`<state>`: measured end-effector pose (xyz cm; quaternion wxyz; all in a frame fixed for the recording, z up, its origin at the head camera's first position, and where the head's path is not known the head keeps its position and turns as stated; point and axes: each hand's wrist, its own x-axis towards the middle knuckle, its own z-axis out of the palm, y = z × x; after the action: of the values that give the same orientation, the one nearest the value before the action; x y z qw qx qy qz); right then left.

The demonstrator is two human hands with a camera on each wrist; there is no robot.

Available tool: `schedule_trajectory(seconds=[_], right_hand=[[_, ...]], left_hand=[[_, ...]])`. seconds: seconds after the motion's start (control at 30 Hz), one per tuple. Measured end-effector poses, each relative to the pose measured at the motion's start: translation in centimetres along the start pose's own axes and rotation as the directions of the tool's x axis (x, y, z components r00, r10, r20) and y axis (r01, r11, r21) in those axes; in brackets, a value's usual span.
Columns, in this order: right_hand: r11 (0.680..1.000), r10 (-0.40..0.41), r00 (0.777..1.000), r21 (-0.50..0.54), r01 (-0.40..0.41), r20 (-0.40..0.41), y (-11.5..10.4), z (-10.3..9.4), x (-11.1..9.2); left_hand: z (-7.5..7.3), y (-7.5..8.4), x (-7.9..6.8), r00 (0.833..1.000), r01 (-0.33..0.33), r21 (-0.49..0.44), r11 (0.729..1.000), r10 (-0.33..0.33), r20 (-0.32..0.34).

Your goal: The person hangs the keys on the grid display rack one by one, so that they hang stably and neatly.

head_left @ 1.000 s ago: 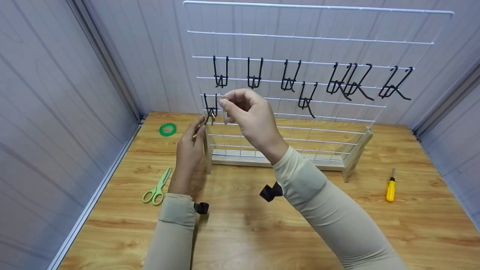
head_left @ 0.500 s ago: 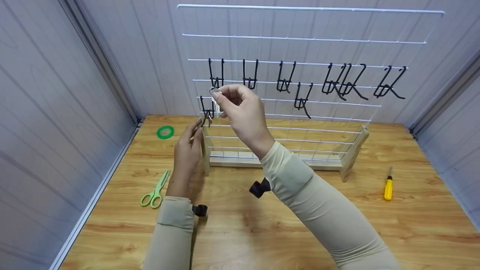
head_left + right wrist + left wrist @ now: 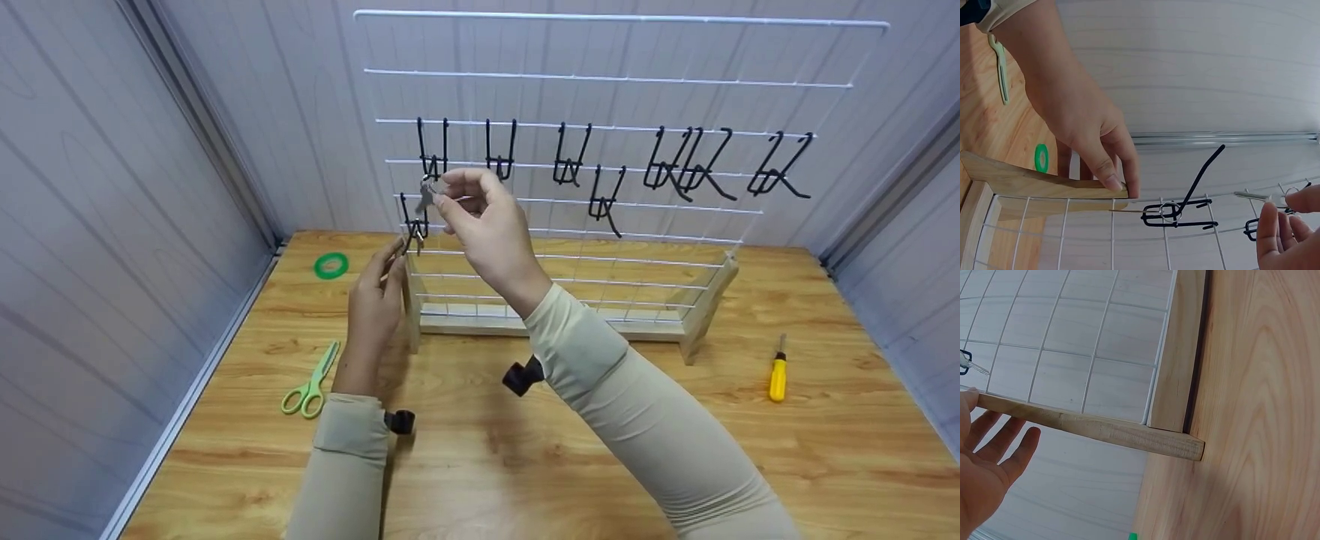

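Note:
In the head view my right hand (image 3: 491,232) pinches a key ring with a silver key (image 3: 424,199) between thumb and forefinger. The key overlaps the lower end of a black wire hook (image 3: 433,150) at the rack's upper left. The right wrist view shows the same key (image 3: 1252,196) pointing left from the fingertips, close to that hook. My left hand (image 3: 375,304) grips the wooden side post (image 3: 1089,190) of the white wire rack (image 3: 622,18), thumb on one side, fingers on the other. Just above that hand, another key (image 3: 419,240) hangs by its ring (image 3: 1171,212) on a lower black hook.
Several more black hooks (image 3: 570,161) hang across the rack. Green tape (image 3: 331,265) and green scissors (image 3: 309,382) lie on the table left of the rack, a yellow screwdriver (image 3: 778,377) on the right. Panel walls (image 3: 90,225) enclose the table.
My right hand has risen slightly with the key ring, toward the upper left hook. The key has turned, its flat side now showing. My left hand keeps its grip on the post.

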<state>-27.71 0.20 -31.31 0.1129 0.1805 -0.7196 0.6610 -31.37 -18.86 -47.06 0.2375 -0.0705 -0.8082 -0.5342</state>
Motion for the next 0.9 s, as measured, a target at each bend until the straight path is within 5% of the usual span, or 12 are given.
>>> schedule_trajectory(seconds=[0.47,0.9], right_hand=[[1.0,0.001,1.0,0.01,-0.001,0.008,1.5,-3.9,-3.2],[0.995,0.095,0.991,-0.022,-0.097,-0.097,5.1,-12.4,-7.6]], left_hand=[[-0.1,0.0,-0.1,1.0,0.012,-0.015,1.0,-0.012,0.016],[-0.2,0.0,-0.1,1.0,0.01,-0.024,1.0,-0.009,0.023]])
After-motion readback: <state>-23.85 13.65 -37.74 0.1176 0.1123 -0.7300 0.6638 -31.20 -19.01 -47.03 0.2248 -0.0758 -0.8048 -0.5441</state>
